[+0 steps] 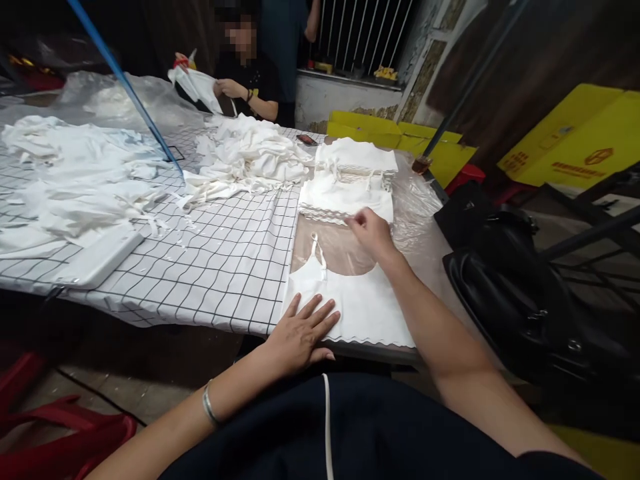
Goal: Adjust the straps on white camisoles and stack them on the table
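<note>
Two hands work on one white camisole [357, 303] laid flat at the near edge of the table [220, 267], its scalloped hem toward the person and its thin straps pointing away. The left hand [300, 333] lies open and flat, fingers spread, on the lower left part of the garment; this placement appears to pin the cloth so that it cannot slide. The right hand [371, 232] reaches past the neckline, its fingers drawn together near the far right strap, just beside the nearer stack of folded camisoles [345, 200]; whether the fingertips actually pinch the strap cannot be told from this view.

A second stack [356, 159] sits behind the first, both on clear plastic sheeting [417, 207], probably to keep finished pieces clean. A loose heap of white garments [250, 157] covers the middle of the checked tablecloth [235, 253], within reach of a co-worker's hands [227, 87] holding another white piece at the far side. More loose garments [75, 173] lie to the left, beside a flat white box [97, 259].

A dark phone [307, 140] rests near the heap. Yellow cartons [580, 137] at right carry red printing and an emblem, too small to read. A black bag [525, 307] sits just right of the table.
</note>
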`<state>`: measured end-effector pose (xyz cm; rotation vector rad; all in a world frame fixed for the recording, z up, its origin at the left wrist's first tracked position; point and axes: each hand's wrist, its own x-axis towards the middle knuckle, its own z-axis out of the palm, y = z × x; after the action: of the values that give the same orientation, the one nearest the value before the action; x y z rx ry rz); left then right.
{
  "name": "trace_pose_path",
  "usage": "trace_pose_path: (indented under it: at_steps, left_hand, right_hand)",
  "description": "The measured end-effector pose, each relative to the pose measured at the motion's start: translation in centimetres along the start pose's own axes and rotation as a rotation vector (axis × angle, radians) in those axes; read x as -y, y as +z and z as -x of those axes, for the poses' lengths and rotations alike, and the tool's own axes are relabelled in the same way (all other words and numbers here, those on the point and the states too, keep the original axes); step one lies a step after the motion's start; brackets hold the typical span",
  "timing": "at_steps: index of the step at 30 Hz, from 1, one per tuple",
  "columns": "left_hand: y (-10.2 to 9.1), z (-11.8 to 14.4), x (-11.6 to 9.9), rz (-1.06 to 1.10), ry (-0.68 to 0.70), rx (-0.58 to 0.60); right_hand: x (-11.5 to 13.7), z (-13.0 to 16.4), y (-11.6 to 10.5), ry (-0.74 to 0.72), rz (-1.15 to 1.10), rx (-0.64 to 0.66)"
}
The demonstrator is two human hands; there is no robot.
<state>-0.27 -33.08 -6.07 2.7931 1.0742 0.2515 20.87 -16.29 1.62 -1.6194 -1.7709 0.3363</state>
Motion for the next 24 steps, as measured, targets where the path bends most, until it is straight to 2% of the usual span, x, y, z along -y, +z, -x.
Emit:
trace_pose_path:
  at_steps: [2, 4, 6, 8, 11, 14, 17, 20, 24]
  left_hand:
    - [-1.2, -0.5, 0.4, 0.077, -0.001, 0.009]
    - [-2.7, -2.2, 1.0, 0.171, -0.028, -0.006]
    - [-3.9, -5.4, 1.6, 0.264, -0.098, -0.068]
    - [-4.4, -9.7, 1.7, 0.347, -0.198, -0.127]
    - [-3.5, -16.1, 1.2, 0.363, -0.325, -0.091]
    - [-2.2, -20.5, 1.1, 0.254, -0.334, -0.095]
    - [-2.0, -23.2, 2.4, 0.153, -0.229, -0.066]
    - [-3.1, -25.3, 4.2, 0.140, -0.159, 0.075]
    - [-5.2, -27.6, 5.9, 0.230, -0.147, 0.229]
  right_hand:
    - [-2.6, 5.3, -2.7, -0.069, -0.009, -0.055]
    - [-4.7, 11.1, -3.8, -0.175, 0.059, 0.054]
    - [-5.8, 16.0, -3.4, -0.200, 0.191, 0.179]
    - [-5.9, 18.9, -2.3, -0.173, 0.295, 0.256]
    - [-5.1, 19.8, -1.2, -0.128, 0.356, 0.282]
    - [-4.5, 19.6, -1.2, -0.117, 0.365, 0.283]
    - [-4.4, 19.9, -1.4, -0.138, 0.360, 0.273]
    - [-4.6, 20.4, -1.4, -0.160, 0.353, 0.256]
    - [-4.6, 20.6, -1.2, -0.172, 0.341, 0.233]
